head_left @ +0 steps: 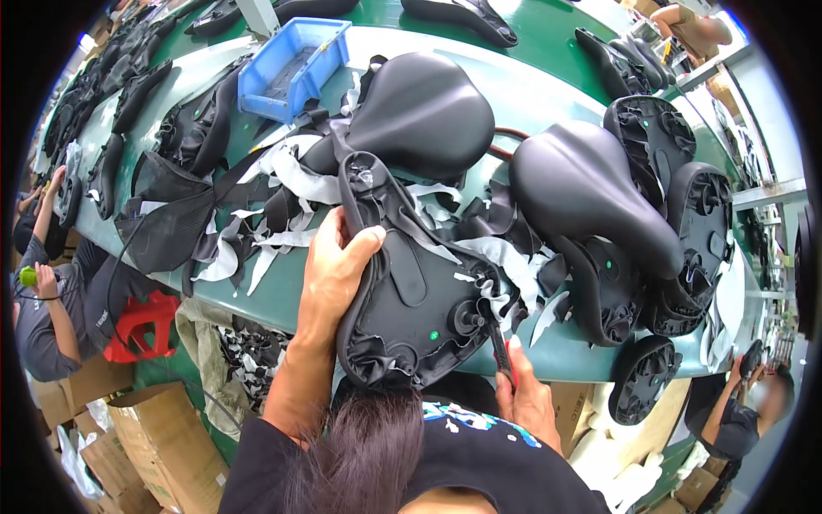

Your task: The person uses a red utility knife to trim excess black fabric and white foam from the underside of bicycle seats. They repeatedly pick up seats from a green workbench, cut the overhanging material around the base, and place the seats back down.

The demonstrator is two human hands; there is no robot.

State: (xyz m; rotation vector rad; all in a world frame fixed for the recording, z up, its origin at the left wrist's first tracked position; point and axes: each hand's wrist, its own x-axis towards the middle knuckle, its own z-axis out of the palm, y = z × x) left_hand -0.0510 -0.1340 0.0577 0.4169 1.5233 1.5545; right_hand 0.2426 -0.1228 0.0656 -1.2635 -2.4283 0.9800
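Before me a black bicycle saddle (385,321) is turned underside up, its narrow nose pointing away. My left hand (330,265) grips its left edge near the nose, thumb over the rim. In my right hand (528,398) is a slim dark tool with a red handle (499,347); its tip meets the saddle's right rear rim, and its exact kind is unclear. Loose black and white cover trimmings (514,265) hang around that rim. Just beyond lie two smooth saddles, top side up: one (424,111) behind, another (574,176) to the right.
Saddles with gathered covers (702,223) pile up at right; one (646,377) overhangs the bench edge. A blue bin (295,68) stands at the back left. Scrap strips (282,184) litter the green bench (257,300). Cardboard boxes (167,445) and a red stool (141,330) are left. Co-workers sit on both sides.
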